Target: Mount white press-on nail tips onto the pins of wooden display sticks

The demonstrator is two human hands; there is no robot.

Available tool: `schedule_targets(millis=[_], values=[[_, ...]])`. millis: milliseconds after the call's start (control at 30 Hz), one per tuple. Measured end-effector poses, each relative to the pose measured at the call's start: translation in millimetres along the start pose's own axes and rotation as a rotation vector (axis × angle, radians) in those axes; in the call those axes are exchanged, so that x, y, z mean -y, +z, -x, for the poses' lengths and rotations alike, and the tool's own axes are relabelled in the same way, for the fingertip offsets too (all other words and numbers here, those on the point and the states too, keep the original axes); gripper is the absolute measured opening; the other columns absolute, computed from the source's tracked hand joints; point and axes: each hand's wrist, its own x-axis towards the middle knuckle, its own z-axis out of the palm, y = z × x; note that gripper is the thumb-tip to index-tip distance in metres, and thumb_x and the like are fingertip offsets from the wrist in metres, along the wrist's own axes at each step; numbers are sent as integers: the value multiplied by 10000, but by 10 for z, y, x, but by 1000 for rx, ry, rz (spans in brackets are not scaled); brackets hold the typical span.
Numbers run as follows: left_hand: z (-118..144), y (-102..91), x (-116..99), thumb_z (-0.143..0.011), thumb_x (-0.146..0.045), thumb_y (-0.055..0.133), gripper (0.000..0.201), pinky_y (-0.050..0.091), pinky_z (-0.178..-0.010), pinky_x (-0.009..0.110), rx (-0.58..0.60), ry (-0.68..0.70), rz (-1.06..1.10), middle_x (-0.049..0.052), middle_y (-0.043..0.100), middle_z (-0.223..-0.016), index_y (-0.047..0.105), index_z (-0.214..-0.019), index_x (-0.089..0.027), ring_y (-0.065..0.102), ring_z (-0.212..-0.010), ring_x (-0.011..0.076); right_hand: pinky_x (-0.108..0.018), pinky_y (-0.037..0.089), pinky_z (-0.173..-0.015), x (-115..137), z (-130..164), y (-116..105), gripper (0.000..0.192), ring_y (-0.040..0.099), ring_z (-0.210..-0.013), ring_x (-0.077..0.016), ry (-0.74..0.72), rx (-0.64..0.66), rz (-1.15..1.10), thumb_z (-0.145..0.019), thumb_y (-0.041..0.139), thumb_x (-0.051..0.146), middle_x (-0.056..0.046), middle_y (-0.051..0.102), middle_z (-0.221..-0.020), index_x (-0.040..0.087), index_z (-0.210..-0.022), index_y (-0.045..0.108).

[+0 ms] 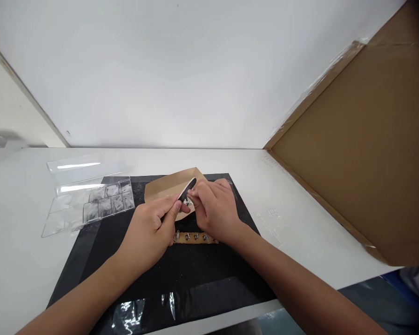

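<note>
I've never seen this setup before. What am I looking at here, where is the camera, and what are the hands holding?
One picture, from a camera worn on a person's head, looking down at their own bare hands. No machine. The left hand holds a dark nail file. The right hand pinches something small against it, too small to identify. Below them, on a black mat on a white table, lie a brown paper, a strip with studs and a clear compartment box. A cardboard panel stands on the right.
</note>
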Motion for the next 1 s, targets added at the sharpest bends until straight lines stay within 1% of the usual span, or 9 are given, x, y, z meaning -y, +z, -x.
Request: schedule_targets(millis=[133, 267, 367, 533, 633, 700, 767, 867, 1000], values=[[-10, 0, -9, -1095, -387, 479, 358, 461, -575, 258, -44, 70, -58, -82, 526, -422, 787, -1021, -222, 553, -409, 137, -376, 284, -712, -7, -10, -14, 276, 509, -603, -161, 79, -10, 4, -1079, 489, 193, 17, 633, -722, 237, -817, 415], [-21, 7, -34, -1089, -349, 481, 343, 452, -550, 264, -64, 108, -78, -73, 546, -434, 787, -999, -224, 537, -392, 137, -374, 303, -725, -27, -38, -37, 264, 548, -629, -170, 47, 58, -70, -1071, 492, 208, 13, 646, -735, 239, -821, 413], [-18, 10, -52, -1092, -364, 476, 351, 450, -542, 264, -68, 101, -59, -74, 528, -427, 789, -1018, -224, 529, -391, 139, -375, 313, -750, -35, -57, -52, 222, 582, -644, -163, 110, -17, -83, -1065, 504, 196, 14, 661, -769, 234, -855, 444], [-2, 3, -46, -1090, -384, 494, 349, 447, -544, 247, -42, 60, -17, -81, 534, -440, 799, -1090, -213, 528, -404, 125, -371, 307, -738, -23, -51, -56, 248, 562, -636, -158, 52, 28, -108, -1066, 510, 202, 23, 642, -743, 236, -838, 420], [4, 3, -30, -1094, -377, 487, 354, 449, -551, 247, -45, 81, -35, -76, 541, -448, 800, -1101, -212, 552, -421, 127, -373, 305, -742, -14, -43, -59, 253, 539, -623, -152, 99, -20, -77, -1081, 496, 207, 24, 635, -744, 234, -839, 429], [6, 6, -20, -1096, -357, 478, 352, 455, -560, 255, -42, 102, -62, -74, 547, -450, 800, -1097, -215, 557, -419, 131, -373, 300, -731, -10, -39, -65, 273, 519, -610, -152, 80, 16, -77, -1076, 496, 206, 28, 614, -717, 235, -819, 409], [7, 10, -16, -1096, -341, 471, 350, 474, -585, 267, -40, 124, -87, -72, 546, -446, 799, -1087, -219, 555, -416, 138, -374, 302, -730, -11, -38, -72, 284, 510, -602, -152, 62, 43, -79, -1070, 505, 209, 31, 604, -698, 236, -808, 398], [13, 13, -27, -1096, -345, 462, 358, 518, -643, 285, -52, 137, -109, -62, 552, -446, 797, -1050, -226, 589, -449, 160, -377, 310, -746, -22, -44, -83, 263, 536, -622, -155, 105, 8, -75, -1075, 501, 210, 25, 625, -722, 234, -825, 424], [18, 18, -52, -1091, -327, 472, 345, 568, -743, 306, -56, 157, -111, -58, 544, -436, 798, -1028, -233, 648, -511, 184, -376, 310, -742, -26, -53, -104, 265, 559, -636, -156, 75, 27, -117, -1069, 513, 203, 28, 631, -725, 235, -824, 418]])
